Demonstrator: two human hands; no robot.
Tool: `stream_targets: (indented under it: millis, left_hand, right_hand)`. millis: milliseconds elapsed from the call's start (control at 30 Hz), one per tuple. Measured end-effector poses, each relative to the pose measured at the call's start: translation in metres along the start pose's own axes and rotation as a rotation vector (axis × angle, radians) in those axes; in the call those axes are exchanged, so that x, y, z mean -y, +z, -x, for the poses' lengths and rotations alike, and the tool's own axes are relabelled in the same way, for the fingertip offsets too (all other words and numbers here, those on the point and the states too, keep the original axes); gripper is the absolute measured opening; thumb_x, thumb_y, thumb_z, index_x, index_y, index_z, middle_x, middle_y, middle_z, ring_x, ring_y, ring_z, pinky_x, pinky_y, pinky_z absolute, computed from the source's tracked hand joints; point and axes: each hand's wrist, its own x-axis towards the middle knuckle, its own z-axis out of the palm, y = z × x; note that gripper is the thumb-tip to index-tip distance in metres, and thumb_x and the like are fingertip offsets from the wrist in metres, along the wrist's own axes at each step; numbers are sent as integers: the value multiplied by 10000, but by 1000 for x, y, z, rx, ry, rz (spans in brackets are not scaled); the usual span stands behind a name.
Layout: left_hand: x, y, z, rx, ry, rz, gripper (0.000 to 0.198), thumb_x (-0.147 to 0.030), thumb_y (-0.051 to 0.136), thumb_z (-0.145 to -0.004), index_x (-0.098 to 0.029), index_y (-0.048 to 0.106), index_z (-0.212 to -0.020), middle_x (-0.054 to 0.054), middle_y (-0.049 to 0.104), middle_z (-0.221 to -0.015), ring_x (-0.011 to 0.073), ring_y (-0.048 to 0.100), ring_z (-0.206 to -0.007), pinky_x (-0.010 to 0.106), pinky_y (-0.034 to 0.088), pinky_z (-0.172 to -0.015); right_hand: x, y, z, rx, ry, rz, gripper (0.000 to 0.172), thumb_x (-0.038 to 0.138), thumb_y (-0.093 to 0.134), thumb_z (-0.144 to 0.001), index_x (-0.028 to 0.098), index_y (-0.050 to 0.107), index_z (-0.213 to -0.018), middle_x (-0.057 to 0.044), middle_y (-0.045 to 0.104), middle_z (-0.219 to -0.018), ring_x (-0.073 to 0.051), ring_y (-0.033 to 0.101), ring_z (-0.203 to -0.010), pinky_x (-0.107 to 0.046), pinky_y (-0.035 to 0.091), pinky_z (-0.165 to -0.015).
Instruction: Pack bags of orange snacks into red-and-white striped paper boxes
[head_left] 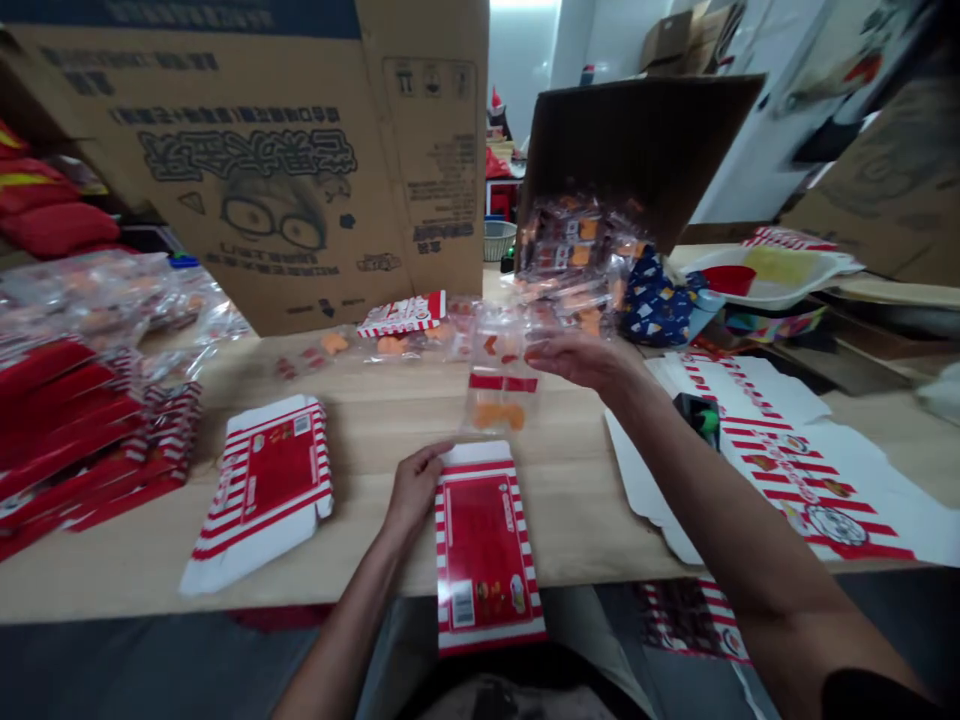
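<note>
While the open left hand (415, 488) rests on the far edge of a flattened red-striped carton (486, 560), the open right hand (577, 360) reaches a clear snack bag (499, 385) just beyond that carton, nearer the right hand.

upside-down unreadable print (240, 155) on cardboard carton (427, 200), barcode (463, 604) on striped box (484, 540)

A flat red-and-white striped carton (484, 550) lies face up, a clear bag of orange snacks (496, 400) just beyond it.
</note>
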Motion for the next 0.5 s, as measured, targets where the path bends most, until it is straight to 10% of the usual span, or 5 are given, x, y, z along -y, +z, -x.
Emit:
stream_targets:
  millis: [233, 500]
  left_hand:
    - [2, -9, 23, 27, -15, 3, 437, -315, 686, -685, -128, 760, -1073, 59, 781, -866, 174, 674, -704, 277, 517, -682]
    - [-19, -12, 40, 63, 9, -5, 370, -254, 622, -731, -155, 786, -1048, 67, 787, -981, 185, 684, -854, 288, 513, -822]
  right_hand:
    - [-20, 15, 10, 22, 93, 244, 180, 283, 802, -673, 140, 712, -737, -45, 696, -658, -140, 613, -608, -194, 430, -471]
    - [4, 20, 14, -107, -217, -14, 331, 365, 760, -695, 193, 691, -969, -43, 723, -832, -154, 655, -644, -234, 482, -487]
